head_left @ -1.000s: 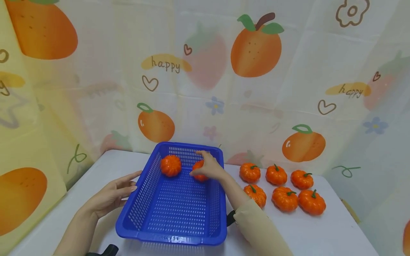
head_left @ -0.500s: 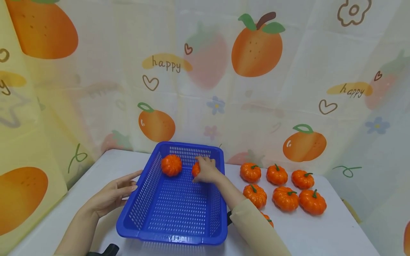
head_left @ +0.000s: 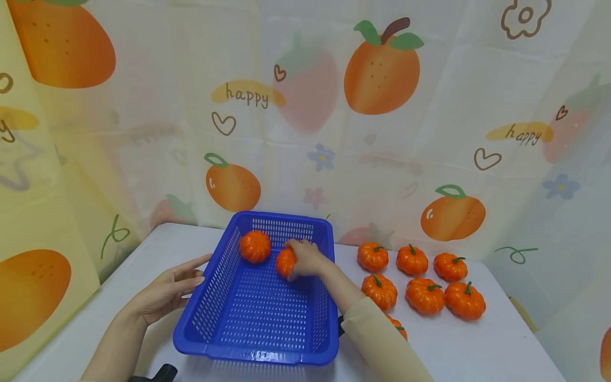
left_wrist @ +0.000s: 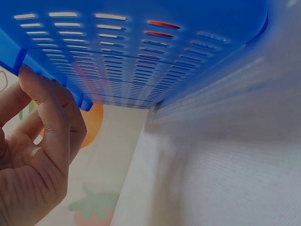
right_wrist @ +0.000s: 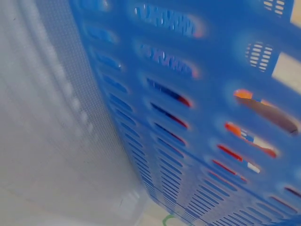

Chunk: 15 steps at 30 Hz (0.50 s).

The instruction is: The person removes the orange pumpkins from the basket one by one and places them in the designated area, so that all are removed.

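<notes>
A blue perforated plastic basket point(head_left: 255, 354) stands on the white table. My left hand point(head_left: 164, 291) holds its left rim, with bent fingers point(left_wrist: 54, 113) at the rim's edge in the left wrist view. Inside, near the far end, my right hand point(head_left: 307, 259) grips a small orange pumpkin point(head_left: 285, 263) from its right side; the palm hides part of it. Another pumpkin point(head_left: 255, 246) lies in the far left corner of the basket. The right wrist view shows only the basket's slotted side wall point(right_wrist: 164, 136), with bits of orange through the slots.
Several orange pumpkins with green stems, such as a front right one point(head_left: 465, 301), stand in rows to the right of the basket. My right sleeve point(head_left: 382, 334) partly covers a nearer pumpkin point(head_left: 400, 330). A fruit-print cloth point(head_left: 296, 159) hangs behind the table point(head_left: 506, 339).
My right hand has closed round the pumpkin in the basket and shifted it slightly left, toward the other one. The left hand and the basket have stayed in place.
</notes>
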### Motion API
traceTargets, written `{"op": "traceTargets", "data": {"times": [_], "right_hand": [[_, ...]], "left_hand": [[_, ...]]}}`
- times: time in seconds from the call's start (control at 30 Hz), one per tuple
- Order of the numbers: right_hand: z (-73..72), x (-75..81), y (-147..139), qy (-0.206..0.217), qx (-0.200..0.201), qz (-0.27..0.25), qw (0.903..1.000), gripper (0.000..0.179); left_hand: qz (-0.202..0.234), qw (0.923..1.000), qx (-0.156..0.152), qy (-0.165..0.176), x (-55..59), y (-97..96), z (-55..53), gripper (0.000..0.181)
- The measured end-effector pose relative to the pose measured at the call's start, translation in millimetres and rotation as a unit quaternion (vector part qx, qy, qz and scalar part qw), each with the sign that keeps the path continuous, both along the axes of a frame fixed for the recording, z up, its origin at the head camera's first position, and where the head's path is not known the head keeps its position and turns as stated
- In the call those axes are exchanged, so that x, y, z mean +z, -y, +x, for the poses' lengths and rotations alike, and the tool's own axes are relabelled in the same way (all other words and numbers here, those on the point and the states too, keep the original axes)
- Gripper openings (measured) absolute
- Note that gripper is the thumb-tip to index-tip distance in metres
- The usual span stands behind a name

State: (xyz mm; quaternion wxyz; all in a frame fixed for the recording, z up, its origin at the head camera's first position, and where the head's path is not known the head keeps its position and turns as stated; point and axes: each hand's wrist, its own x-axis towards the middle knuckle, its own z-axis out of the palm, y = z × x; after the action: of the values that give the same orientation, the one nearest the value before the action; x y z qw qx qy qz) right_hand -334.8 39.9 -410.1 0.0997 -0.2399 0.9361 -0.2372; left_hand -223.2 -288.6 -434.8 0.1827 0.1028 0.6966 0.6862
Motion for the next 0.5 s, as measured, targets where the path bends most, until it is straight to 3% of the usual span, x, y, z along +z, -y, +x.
{"op": "traceTargets", "data": {"times": [0.3, 0.5], "right_hand": [[1.8, 1.2, -1.5, 0.018, 0.025, -0.026, 0.9992, 0.082], [0.3, 0.5, -0.8, -0.002, 0.03, -0.055, 0.998, 0.086]], "left_hand": [[0.004, 1.0, -0.003, -0.002, 0.7, -0.6, 0.6, 0.057], [0.007, 0.9999, -0.008, -0.006, 1.4, -0.3, 1.3, 0.058]]}}
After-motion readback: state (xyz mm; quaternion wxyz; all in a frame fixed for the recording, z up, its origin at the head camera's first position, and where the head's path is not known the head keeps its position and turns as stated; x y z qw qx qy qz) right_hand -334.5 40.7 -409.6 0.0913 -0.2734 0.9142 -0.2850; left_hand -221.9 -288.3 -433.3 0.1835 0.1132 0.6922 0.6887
